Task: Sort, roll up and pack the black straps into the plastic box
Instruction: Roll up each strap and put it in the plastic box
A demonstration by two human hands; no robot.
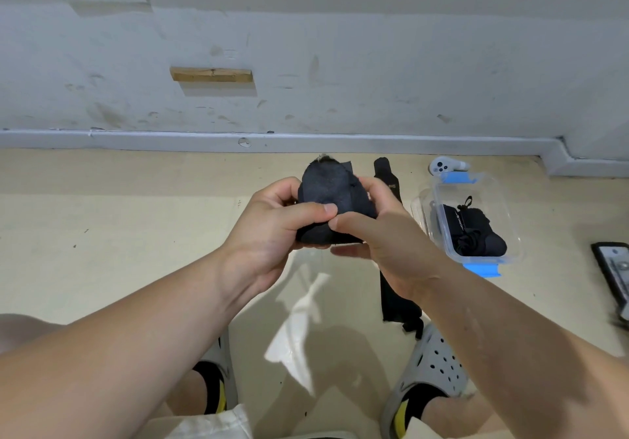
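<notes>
Both hands hold a bundled black strap (332, 197) in the air above the floor, in the middle of the view. My left hand (272, 231) grips its left side, thumb pressed on top. My right hand (384, 231) grips its right side, thumb meeting the left thumb. A second black strap (391, 289) lies stretched out flat on the floor, partly hidden behind my right hand. To the right stands the clear plastic box (503, 214) with blue clips, holding rolled black straps (473, 231).
A white controller (442, 165) lies behind the box near the skirting. A dark remote-like device (616, 268) rests at the right edge. My feet in grey clogs (432, 367) are at the bottom. The wall runs across the back.
</notes>
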